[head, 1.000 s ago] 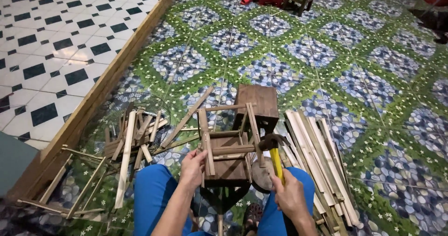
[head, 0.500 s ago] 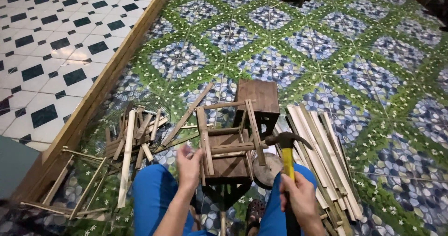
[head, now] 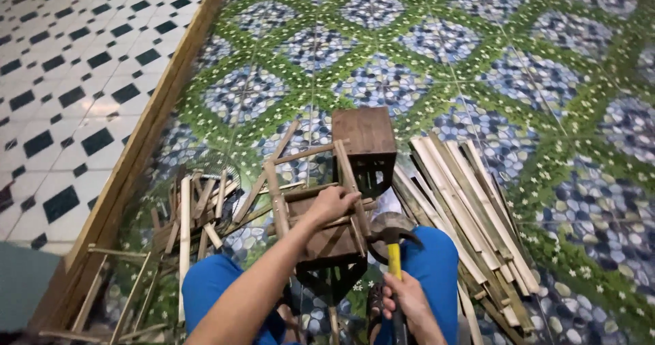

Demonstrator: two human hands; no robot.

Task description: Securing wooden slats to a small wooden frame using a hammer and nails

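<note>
My left hand (head: pixel 332 204) moved onto frame (head: pixel 321 215), gripping slat; right hand (head: pixel 407 297) clenched on hammer (head: pixel 394 246), now lowered beside frame.

Bright blue trousers (head: pixel 218 283), bare forearms with no sleeves, dark sandal (head: pixel 374 303).

Even, fairly dim indoor light, no clear source. Soft shadows under the bamboo frame (head: pixel 321 208). Wide-angle bending at the edges (floor tiles (head: pixel 437 52) curve). Centre sharp, bottom corners dark, slight motion softness on hammer (head: pixel 392 249).
</note>
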